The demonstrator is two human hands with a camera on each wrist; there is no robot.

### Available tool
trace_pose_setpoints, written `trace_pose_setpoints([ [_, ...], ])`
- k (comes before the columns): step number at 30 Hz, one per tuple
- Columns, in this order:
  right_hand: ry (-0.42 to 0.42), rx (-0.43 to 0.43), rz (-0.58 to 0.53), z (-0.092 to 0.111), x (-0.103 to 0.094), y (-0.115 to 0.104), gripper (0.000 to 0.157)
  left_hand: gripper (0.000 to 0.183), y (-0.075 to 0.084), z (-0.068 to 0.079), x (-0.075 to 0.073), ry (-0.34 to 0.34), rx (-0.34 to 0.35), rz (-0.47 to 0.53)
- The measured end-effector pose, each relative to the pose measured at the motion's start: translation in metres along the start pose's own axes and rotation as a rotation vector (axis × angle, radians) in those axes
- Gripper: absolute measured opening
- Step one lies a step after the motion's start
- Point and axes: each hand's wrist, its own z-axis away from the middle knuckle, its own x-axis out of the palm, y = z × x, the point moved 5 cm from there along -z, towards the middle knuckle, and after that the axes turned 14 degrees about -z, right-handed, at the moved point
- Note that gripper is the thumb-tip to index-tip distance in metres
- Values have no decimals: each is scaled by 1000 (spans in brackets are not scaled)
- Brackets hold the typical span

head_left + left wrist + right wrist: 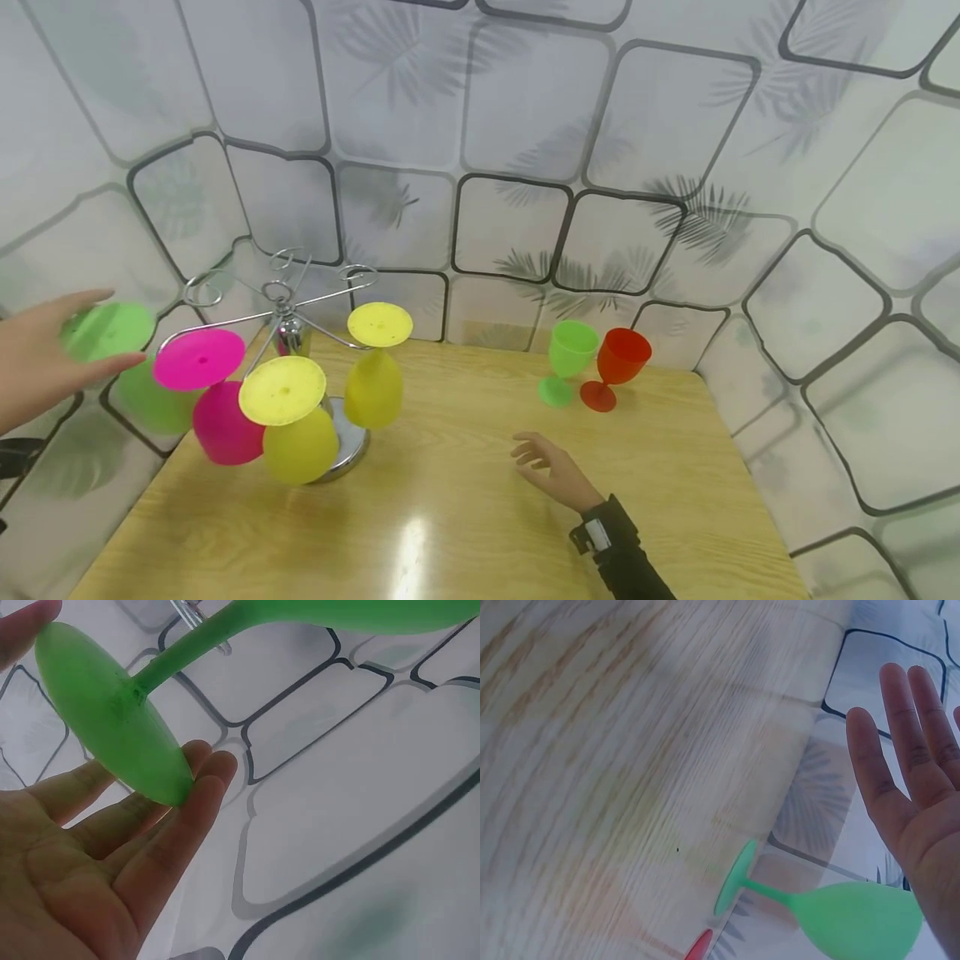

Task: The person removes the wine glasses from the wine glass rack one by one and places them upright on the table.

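The left hand (52,360) is grasping an upturned green goblet (108,331) by its foot, near the table's (450,475) left edge. The right hand (551,472) is hovering, fingers relaxed; a red goblet (624,355) is standing near the far right corner.

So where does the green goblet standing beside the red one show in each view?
Head: green goblet, right of centre, just left of the red goblet.
Left wrist: not in it; the held green goblet is another.
Right wrist: bottom, right of centre, appearing sideways.
Shared landmark: patterned wall.
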Motion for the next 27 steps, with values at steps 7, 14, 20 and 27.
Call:
trace_pose_setpoints([
  [7, 1, 14, 9, -1, 2, 3, 42, 79, 3, 28, 4, 147, 82, 68],
  [14, -2, 23, 2, -3, 3, 0, 43, 84, 25, 60, -1, 290, 236, 104],
  [20, -1, 15, -3, -3, 5, -3, 43, 90, 54, 84, -5, 360, 400, 103],
  [27, 4, 13, -11, -3, 4, 5, 43, 95, 91, 109, -9, 305, 533, 24],
])
